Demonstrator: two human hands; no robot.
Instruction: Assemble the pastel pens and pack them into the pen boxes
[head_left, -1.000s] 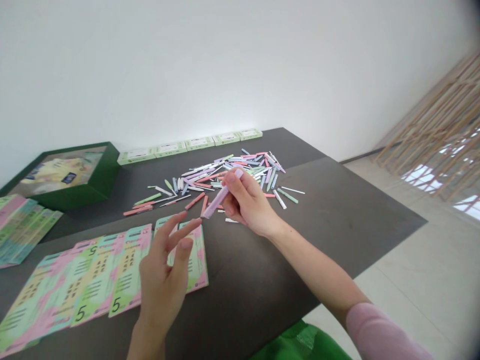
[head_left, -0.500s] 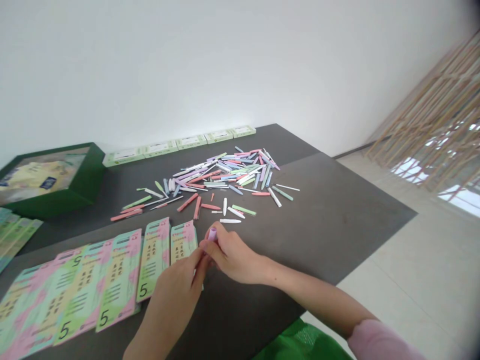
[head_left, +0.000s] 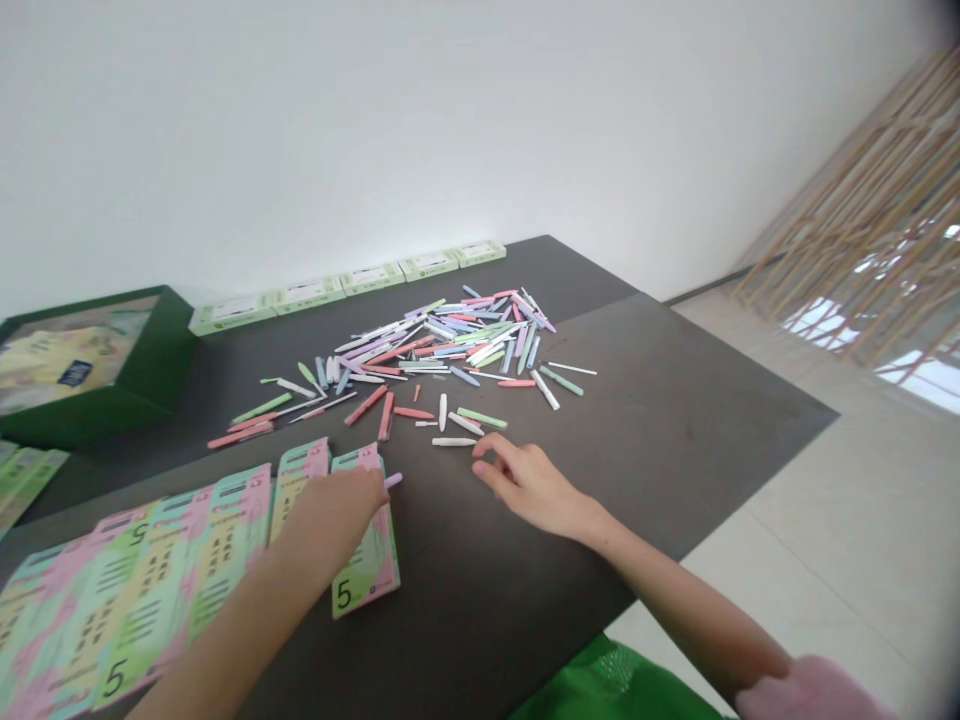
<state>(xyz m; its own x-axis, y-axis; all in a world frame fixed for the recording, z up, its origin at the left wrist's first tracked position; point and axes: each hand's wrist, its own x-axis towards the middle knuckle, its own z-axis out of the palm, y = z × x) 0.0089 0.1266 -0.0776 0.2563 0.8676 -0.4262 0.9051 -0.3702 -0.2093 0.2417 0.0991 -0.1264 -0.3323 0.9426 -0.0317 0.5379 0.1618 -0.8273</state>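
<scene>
My left hand (head_left: 337, 510) is closed around a lilac pen (head_left: 392, 481) whose tip sticks out past my fingers, above the nearest pastel card (head_left: 367, 560) marked 5. My right hand (head_left: 525, 480) lies low over the dark table (head_left: 675, 420) with fingers stretched out, holding nothing, just beside a white pen part (head_left: 454, 441) and a green one (head_left: 482, 417). Beyond them spreads a pile of several pastel pens and caps (head_left: 442, 345).
A row of overlapping pastel cards (head_left: 150, 570) runs along the near left. A green box (head_left: 90, 365) stands at the far left, and small pale green boxes (head_left: 337, 280) line the back edge. The table's right edge drops to a tiled floor (head_left: 825, 560).
The lilac pen passed from my right hand to my left, which moved left over the cards. My right hand let go and opened, reaching toward the loose pieces.
</scene>
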